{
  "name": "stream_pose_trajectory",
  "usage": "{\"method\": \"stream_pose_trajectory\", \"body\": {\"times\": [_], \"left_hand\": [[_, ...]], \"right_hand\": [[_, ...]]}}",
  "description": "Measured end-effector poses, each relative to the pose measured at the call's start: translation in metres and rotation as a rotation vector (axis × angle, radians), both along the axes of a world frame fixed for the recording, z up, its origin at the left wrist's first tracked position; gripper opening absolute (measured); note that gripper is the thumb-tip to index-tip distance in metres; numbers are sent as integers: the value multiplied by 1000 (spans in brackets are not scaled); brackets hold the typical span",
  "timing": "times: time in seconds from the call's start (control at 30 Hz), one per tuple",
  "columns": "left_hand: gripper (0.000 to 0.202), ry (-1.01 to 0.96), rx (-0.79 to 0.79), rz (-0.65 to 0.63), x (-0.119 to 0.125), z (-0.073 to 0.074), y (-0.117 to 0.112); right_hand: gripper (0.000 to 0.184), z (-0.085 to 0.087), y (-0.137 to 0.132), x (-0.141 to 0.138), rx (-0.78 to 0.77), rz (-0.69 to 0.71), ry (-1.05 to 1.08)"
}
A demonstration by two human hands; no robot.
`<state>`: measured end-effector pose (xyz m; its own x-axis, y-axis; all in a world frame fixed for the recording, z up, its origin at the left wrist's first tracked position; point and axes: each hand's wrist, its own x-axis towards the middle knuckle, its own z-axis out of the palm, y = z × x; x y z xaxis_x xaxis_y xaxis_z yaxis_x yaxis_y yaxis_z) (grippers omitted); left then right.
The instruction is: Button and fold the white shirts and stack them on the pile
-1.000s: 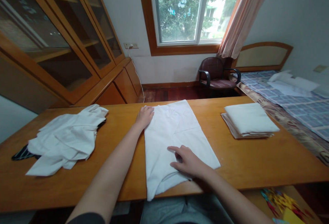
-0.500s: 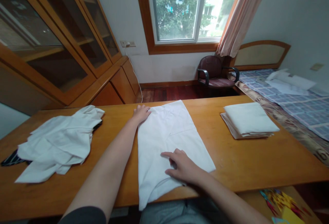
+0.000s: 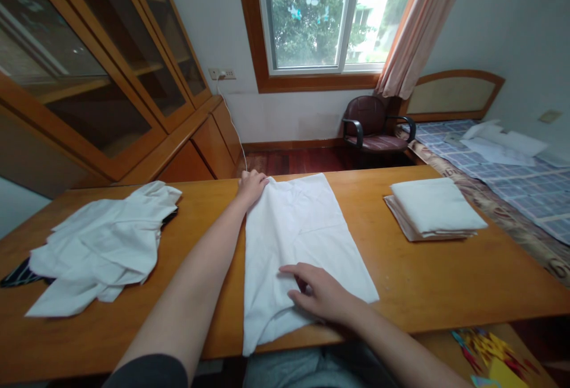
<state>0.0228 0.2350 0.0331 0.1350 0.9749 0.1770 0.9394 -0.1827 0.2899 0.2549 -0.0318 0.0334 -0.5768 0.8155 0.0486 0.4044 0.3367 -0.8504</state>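
Observation:
A white cloth [image 3: 307,215] lies spread before me on the wooden table, with soft creases and a curved fold at its near end. At its far left corner, my left hand [image 3: 253,187] has its fingers curled and closed on the edge, where the fabric puckers. Over the near part of the cloth is my right hand [image 3: 318,290], index finger stretched out and thumb apart, holding nothing. Whether its underside touches the fabric I cannot tell.
To the left lies a rumpled heap of white cloths [image 3: 107,239] with dark striped fabric under it. A folded white stack [image 3: 436,207] sits on the right of the table [image 3: 401,281]. A chair [image 3: 374,126], a bed [image 3: 503,156] and a glass-door cabinet [image 3: 133,97] stand beyond.
My left hand has moved a little away from me and to the right, drawing the cloth's far left corner with it. The cloth has shifted slightly right; my right hand hardly moved.

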Motion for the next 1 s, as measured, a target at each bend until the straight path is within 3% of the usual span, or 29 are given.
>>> {"method": "stream_pose_trajectory", "body": {"times": [0.27,0.47,0.67,0.87,1.0], "left_hand": [[25,-23,34,-15,8,-9,6],[23,5,-13,-24,18,-22,3],[29,106,-28,19,22,-31,-4],[47,156,-99,42,17,-43,-5],[53,131,-30,68,16,-44,-11]], "right_hand": [[51,-6,-2,1,9,-6,7],[57,-7,2,8,-137,-27,-21],[50,-3,5,7,-113,49,-72],[47,2,4,10,-145,83,-177],[44,2,5,19,-180,122,-269]]}}
